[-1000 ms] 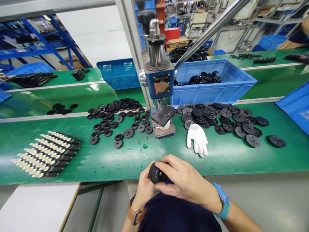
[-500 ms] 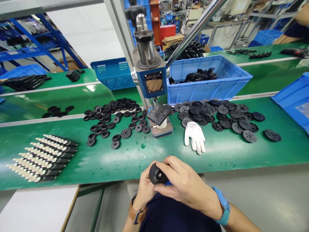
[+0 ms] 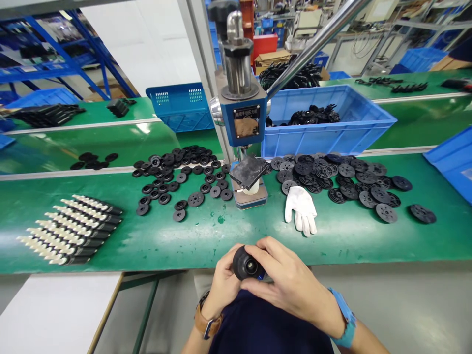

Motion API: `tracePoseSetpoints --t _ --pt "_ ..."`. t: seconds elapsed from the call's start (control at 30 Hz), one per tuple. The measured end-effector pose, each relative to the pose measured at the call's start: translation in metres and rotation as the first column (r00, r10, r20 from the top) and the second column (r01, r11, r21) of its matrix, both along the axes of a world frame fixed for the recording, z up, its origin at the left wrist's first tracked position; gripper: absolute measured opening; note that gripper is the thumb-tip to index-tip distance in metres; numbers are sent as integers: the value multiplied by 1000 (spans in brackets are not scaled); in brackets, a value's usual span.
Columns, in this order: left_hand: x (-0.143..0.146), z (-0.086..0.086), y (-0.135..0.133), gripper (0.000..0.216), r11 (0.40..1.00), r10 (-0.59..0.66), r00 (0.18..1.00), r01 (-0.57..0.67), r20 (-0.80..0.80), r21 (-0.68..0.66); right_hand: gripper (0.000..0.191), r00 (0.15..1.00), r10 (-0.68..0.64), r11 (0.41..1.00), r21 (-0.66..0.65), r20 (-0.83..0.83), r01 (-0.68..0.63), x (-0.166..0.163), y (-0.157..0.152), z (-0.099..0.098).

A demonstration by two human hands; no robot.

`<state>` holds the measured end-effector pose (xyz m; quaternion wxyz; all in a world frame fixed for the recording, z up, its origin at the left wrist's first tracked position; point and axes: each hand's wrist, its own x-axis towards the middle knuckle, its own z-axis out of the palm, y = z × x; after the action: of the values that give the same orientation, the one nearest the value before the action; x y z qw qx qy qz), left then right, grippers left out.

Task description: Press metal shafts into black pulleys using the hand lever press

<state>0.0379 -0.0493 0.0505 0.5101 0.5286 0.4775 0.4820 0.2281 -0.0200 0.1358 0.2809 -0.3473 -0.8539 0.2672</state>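
Both hands hold one black cylindrical part point(image 3: 245, 263) in front of my body, below the bench's front edge. A round recess with a small bright centre faces up at its end, and a bit of blue shows beneath. My left hand point(image 3: 225, 278) is wrapped round its left side. My right hand point(image 3: 283, 275) grips it from the right, with thumb and index finger at the rim. The lower end is hidden by the hands. Beyond them on the green bench point(image 3: 147, 246) lies a white glove point(image 3: 300, 210), and behind that stands a hand press point(image 3: 245, 118).
Small black discs point(image 3: 165, 172) lie scattered left of the press, larger black discs point(image 3: 332, 177) to its right. Rows of black parts with white shafts point(image 3: 73, 228) stand at the left. A blue crate point(image 3: 328, 140) sits behind; another blue bin point(image 3: 453, 160) is at right.
The view has shifted slightly, so the bench's things appear a little further right. Both hands keep their hold on the black part, with almost no change in grip.
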Motion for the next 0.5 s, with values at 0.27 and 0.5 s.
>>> tracePoseSetpoints --t 0.27,0.5 --pt "1 2 0 26 1000 -24 999 24 41 14 49 1000 14 999 -42 -16 -15 2 -1 4" --pt "3 2 1 32 1000 -6 1000 7 -27 28 58 997 12 997 -72 -80 -18 7 1 0"
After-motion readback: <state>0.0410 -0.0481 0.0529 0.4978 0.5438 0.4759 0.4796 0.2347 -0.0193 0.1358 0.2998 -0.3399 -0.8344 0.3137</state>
